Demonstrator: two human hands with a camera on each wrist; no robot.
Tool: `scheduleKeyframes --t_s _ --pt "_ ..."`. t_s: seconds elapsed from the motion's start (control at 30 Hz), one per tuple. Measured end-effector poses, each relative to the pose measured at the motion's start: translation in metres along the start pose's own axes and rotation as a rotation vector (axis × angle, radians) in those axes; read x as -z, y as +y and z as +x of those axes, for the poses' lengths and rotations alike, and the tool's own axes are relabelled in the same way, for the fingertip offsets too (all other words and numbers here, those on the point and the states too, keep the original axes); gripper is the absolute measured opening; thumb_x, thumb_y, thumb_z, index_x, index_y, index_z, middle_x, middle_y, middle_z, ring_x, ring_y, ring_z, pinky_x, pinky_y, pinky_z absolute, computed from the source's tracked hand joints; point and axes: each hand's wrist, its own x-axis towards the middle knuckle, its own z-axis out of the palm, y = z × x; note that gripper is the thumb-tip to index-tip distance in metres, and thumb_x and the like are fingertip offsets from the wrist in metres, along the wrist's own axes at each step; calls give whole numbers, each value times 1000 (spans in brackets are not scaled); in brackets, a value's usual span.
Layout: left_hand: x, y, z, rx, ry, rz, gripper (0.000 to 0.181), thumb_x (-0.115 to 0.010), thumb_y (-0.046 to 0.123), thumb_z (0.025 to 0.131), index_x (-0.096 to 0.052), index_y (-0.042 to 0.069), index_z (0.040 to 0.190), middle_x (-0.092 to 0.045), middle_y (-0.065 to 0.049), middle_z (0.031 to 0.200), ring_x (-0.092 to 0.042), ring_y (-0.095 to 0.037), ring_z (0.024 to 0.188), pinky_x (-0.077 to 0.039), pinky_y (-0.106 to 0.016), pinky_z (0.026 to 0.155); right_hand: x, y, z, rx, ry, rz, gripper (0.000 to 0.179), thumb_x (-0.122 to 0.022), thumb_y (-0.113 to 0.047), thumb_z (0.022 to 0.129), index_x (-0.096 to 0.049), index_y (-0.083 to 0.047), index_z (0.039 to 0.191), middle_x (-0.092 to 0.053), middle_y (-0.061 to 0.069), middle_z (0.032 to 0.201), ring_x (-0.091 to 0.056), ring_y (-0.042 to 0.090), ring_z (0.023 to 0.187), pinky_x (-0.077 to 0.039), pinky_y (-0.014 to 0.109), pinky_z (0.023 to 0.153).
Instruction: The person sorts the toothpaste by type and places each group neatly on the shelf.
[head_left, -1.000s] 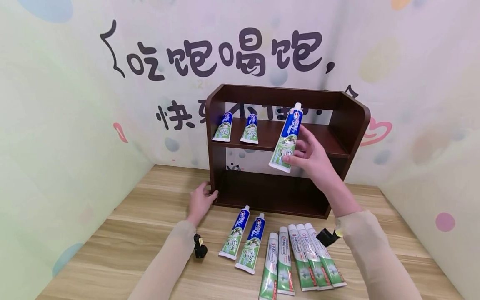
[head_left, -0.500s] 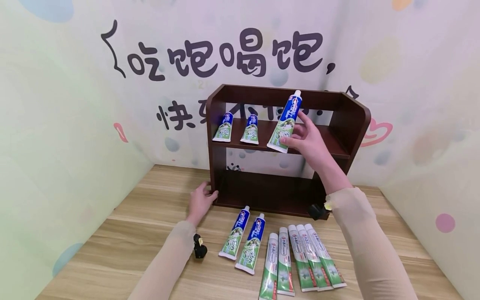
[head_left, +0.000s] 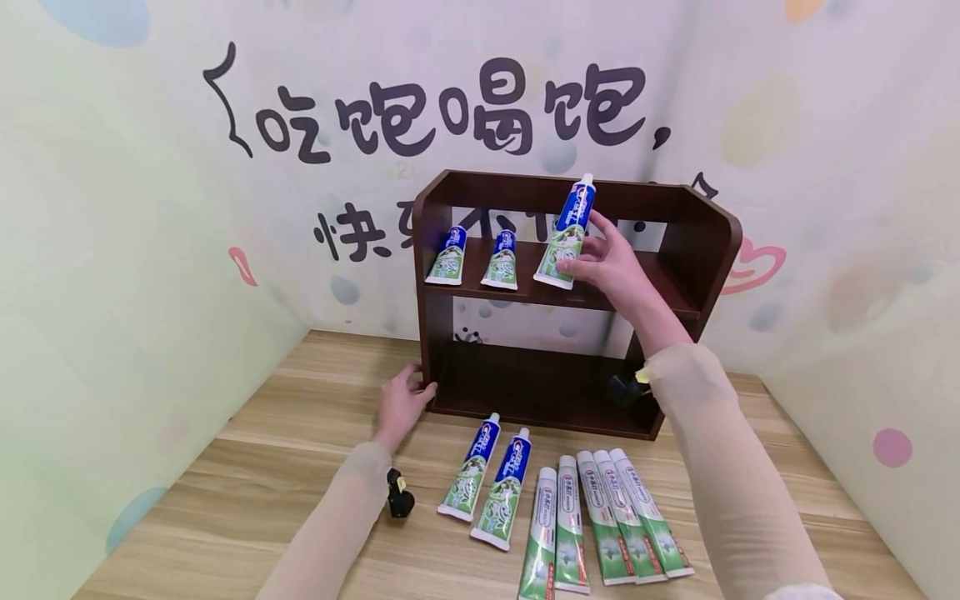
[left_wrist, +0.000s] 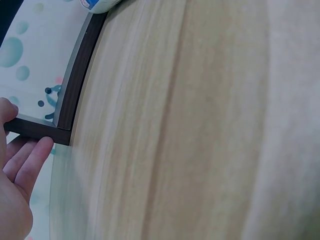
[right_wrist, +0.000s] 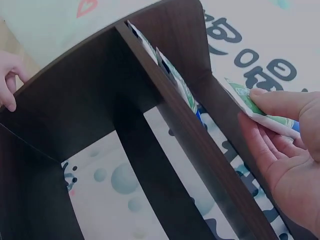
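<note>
A blue-and-green toothpaste tube (head_left: 566,233) is pinched between the thumb and fingers of my right hand (head_left: 618,271). It tilts cap-up at the upper level of a dark brown two-tier shelf (head_left: 555,300); in the right wrist view the held tube (right_wrist: 250,102) appears apart from the shelf board (right_wrist: 200,145). Two like tubes, a left one (head_left: 447,257) and a middle one (head_left: 501,262), lean on that upper level. My left hand (head_left: 402,404) grips the shelf's left side panel low down, thumb and fingers (left_wrist: 32,162) on opposite faces.
Two more blue-and-green tubes, one (head_left: 471,467) beside another (head_left: 502,492), lie on the wooden table (head_left: 300,433) before the shelf. Several white-and-green toothpaste tubes (head_left: 600,521) lie to their right, some overlapping. A printed wall (head_left: 337,50) stands behind the shelf.
My right hand has raised the toothpaste tube and moved it slightly left and farther in toward the upper level. My left hand has stayed on the side panel.
</note>
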Motion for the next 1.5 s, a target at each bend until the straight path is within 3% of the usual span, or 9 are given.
scheduleKeyframes --t_s 0.17,0.47,0.8,1.1,1.27,1.5 --pt "-1 1 -1 -1 6 7 43 -73 17 88 -60 2 126 -73 -26 102 -75 -34 91 -62 -40 73 -2 4 7 -8 -7 -7 94 -72 -13 89 -12 -31 159 -47 11 149 -56 21 121 -50 31 106" --pt "-3 3 -3 1 1 17 45 -74 18 88 -59 1 127 -73 -27 103 -74 -35 93 -62 -41 75 -4 12 9 -6 13 -144 98 -74 -12 87 -10 -27 159 -46 15 150 -53 30 129 -40 43 116" --pt "1 7 0 5 -6 0 46 -72 18 88 -58 1 129 -72 -29 106 -74 -37 95 -62 -42 76 -5 13 11 53 1 -277 97 -73 -17 89 -7 -29 159 -44 13 153 -53 28 118 -46 43 108" --pt "3 6 -2 14 -3 -5 43 -72 17 89 -60 2 127 -72 -28 104 -74 -36 94 -62 -42 76 -8 14 13 8 -57 -279 92 -71 -16 91 -11 -24 160 -50 17 144 -52 31 122 -45 46 109" --pt "2 4 -2 14 1 -12 41 -71 17 89 -61 2 126 -73 -28 102 -74 -36 93 -61 -43 77 -9 16 13 2 -56 -317 84 -70 -16 92 -19 -18 158 -52 18 139 -54 30 123 -46 46 110" --pt "1 5 -2 17 0 2 43 -72 18 89 -60 3 128 -73 -28 105 -74 -36 95 -61 -44 79 -9 18 14 -24 -35 -350 85 -72 -18 90 -21 -18 158 -54 16 135 -55 29 119 -48 44 108"
